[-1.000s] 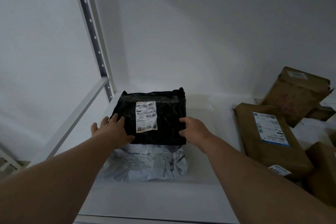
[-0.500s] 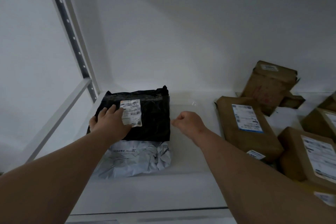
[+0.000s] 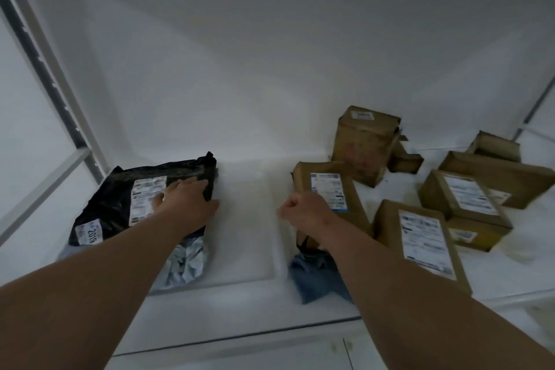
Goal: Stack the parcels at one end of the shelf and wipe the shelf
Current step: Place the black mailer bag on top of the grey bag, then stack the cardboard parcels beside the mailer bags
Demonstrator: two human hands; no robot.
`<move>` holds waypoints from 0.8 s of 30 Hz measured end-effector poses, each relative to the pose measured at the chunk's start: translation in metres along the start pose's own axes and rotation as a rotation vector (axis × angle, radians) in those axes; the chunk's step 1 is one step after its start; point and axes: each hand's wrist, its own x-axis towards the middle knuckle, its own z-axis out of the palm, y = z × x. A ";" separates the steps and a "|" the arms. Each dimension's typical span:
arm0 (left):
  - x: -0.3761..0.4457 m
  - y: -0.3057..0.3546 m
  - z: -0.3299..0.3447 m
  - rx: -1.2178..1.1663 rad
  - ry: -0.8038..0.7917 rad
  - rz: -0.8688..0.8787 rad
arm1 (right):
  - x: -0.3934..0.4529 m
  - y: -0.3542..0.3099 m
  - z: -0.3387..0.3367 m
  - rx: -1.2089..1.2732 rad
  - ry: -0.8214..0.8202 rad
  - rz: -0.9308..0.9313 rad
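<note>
At the shelf's far left end we see a black plastic mailer bag [image 3: 120, 198] lying on a crumpled grey plastic mailer [image 3: 186, 261]. Our left hand [image 3: 183, 204] rests flat on the black bag, fingers straight and pressed together. The white shelf [image 3: 246, 219] lies bare between our hands. Our right hand [image 3: 303, 210] hovers in a fist, fingers curled on nothing, beside a brown paper parcel [image 3: 327, 189]. A blue cloth [image 3: 315, 276] lies near, under that forearm. More brown cardboard parcels [image 3: 426, 237] sit scattered right.
</note>
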 end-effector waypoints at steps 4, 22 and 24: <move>-0.019 0.064 0.004 -0.006 -0.045 0.007 | -0.019 0.036 -0.052 0.025 0.052 0.031; -0.068 0.202 0.051 -0.417 -0.050 -0.033 | -0.053 0.147 -0.160 0.029 0.244 0.101; -0.066 0.201 0.053 -0.405 -0.069 -0.032 | -0.048 0.145 -0.160 0.029 0.252 0.090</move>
